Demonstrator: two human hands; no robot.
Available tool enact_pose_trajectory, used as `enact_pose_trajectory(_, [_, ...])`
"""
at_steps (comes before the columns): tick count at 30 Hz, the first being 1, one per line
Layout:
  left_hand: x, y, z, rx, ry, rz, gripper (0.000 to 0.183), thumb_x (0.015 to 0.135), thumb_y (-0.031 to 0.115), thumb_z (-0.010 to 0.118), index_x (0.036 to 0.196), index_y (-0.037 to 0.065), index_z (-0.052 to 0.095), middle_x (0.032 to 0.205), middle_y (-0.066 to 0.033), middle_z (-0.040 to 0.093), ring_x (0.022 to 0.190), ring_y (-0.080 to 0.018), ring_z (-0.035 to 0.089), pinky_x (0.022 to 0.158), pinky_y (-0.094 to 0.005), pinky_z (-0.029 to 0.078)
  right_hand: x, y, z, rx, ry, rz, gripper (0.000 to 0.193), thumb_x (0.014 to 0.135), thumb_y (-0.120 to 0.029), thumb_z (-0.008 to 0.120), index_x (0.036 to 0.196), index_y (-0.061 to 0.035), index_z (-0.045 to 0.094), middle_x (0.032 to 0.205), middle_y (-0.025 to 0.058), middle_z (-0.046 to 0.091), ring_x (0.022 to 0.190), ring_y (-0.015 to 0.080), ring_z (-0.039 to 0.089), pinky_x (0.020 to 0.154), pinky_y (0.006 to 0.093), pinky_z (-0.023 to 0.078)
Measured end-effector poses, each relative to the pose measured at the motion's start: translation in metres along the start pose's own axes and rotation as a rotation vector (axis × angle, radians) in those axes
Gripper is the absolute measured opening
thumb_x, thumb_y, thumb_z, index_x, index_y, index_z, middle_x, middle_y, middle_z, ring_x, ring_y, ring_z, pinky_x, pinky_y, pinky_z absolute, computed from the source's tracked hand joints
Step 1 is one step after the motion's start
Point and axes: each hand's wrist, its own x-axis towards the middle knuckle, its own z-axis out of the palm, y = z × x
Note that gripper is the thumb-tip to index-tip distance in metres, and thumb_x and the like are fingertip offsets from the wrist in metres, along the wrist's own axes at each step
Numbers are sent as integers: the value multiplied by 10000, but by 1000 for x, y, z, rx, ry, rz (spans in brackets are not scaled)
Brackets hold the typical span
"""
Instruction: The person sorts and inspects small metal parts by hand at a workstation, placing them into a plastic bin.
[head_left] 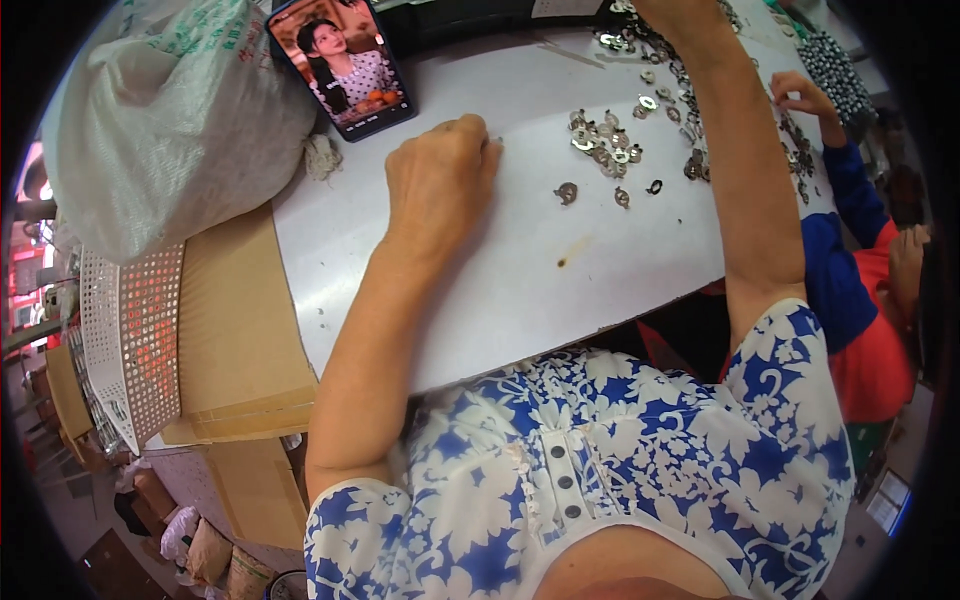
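Observation:
My left hand rests on the white tabletop with its fingers curled in; whatever it might hold is hidden. At the far edge of the picture my right hand reaches over a spread of small metal parts, its fingers cut off from view. Between my arms lies a loose cluster of small silvery ring-shaped metal parts with tabs. A few single pieces sit nearer to me, among them a dark ring. More such parts lie along both sides of my right forearm.
A lit phone leans beyond my left hand. At left stand a stuffed white sack, a perforated white basket and cardboard. On the right, another person's hand is near the parts, beside a heap of dark shiny pieces.

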Motion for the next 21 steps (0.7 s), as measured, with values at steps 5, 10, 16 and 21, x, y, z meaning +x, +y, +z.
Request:
enact_pose_trajectory(5, [-3,-5,-3,80,-32,-27,151,878,173,739,922,37,692,828,-144,732,736,-341,706,671,-448,536,-62,21,3,-328,-410,259,218,982,-149,682,1123,12,645,969,74,675,840,141,647,709,275,539])
enact_pose_trajectory(10, [1,-13,-3,18,-20,-13,164,881,174,749,914,30,678,795,-133,718,702,-319,688,640,-424,521,-100,23,6,-464,-714,308,102,868,-79,727,898,10,688,717,20,645,609,76,610,545,240,495])
enact_pose_trajectory(16, [3,-17,-15,-153,-127,-9,154,877,144,762,911,22,673,705,-114,660,597,-245,605,594,-366,481,-114,16,16,-548,-865,231,94,853,-26,735,853,-2,644,791,31,645,697,68,581,595,254,464])
enact_pose_trajectory(21, [1,-16,-11,-122,-82,85,161,880,154,723,888,5,661,728,-122,699,648,-292,672,629,-408,525,-116,16,11,-642,-796,279,116,877,-30,731,893,-6,619,796,21,631,716,79,578,603,263,468])
